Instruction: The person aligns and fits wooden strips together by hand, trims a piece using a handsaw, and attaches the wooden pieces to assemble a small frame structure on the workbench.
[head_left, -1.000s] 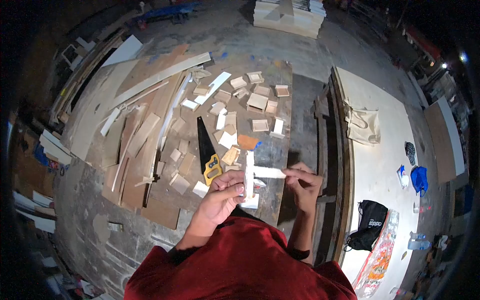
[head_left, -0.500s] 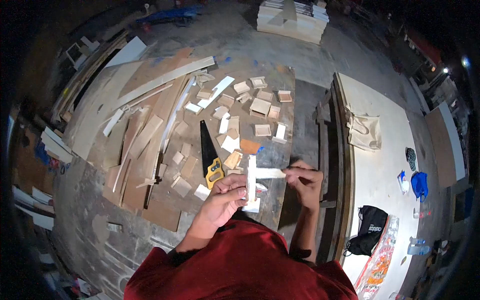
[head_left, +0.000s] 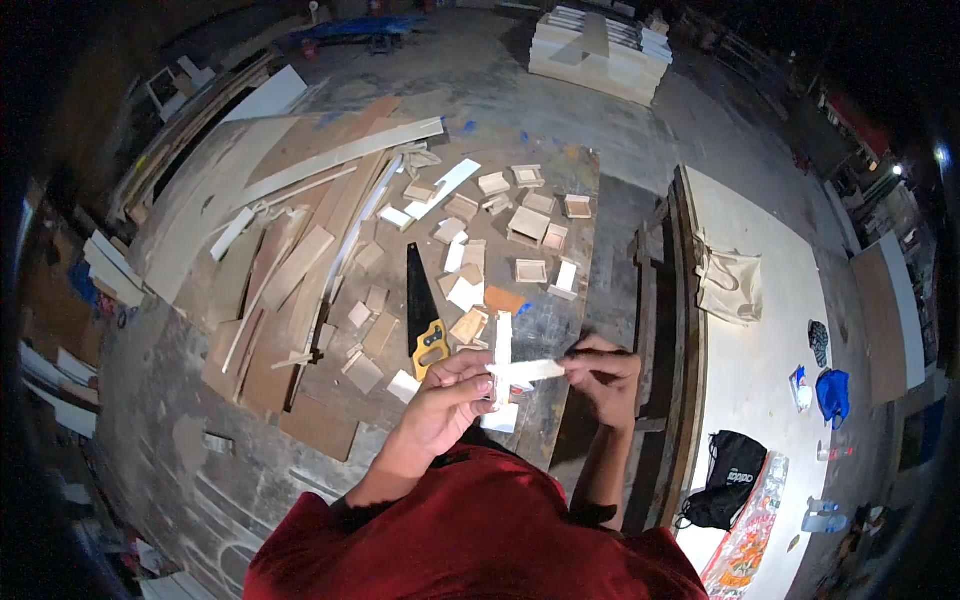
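My left hand [head_left: 438, 408] grips the lower part of a narrow pale wooden piece [head_left: 503, 338], seen nearly edge-on and upright in front of my chest. Between the thumb and fingers of my right hand [head_left: 606, 382] is a pale flat strip [head_left: 536, 371], whose exact kind I cannot make out. The strip's far end crosses the wooden piece near my left fingertips. A handsaw [head_left: 428, 330] with a black blade and yellow handle lies just beyond my left hand. Close by are an orange-brown block [head_left: 504, 299] and a white piece [head_left: 500, 418].
Several small wooden boxes [head_left: 530, 227] and offcuts are scattered over the worktable [head_left: 572, 330]. Long boards [head_left: 300, 265] lie on the left. To the right, a pale bench [head_left: 770, 390] carries a cloth bag [head_left: 730, 285] and a black drawstring bag [head_left: 728, 480]. Stacked panels [head_left: 600, 60] stand behind.
The strip in my right hand has shifted slightly down against the wooden piece and tilted, and my right hand has moved a little lower. My left hand keeps its hold. The camera view has shifted slightly.
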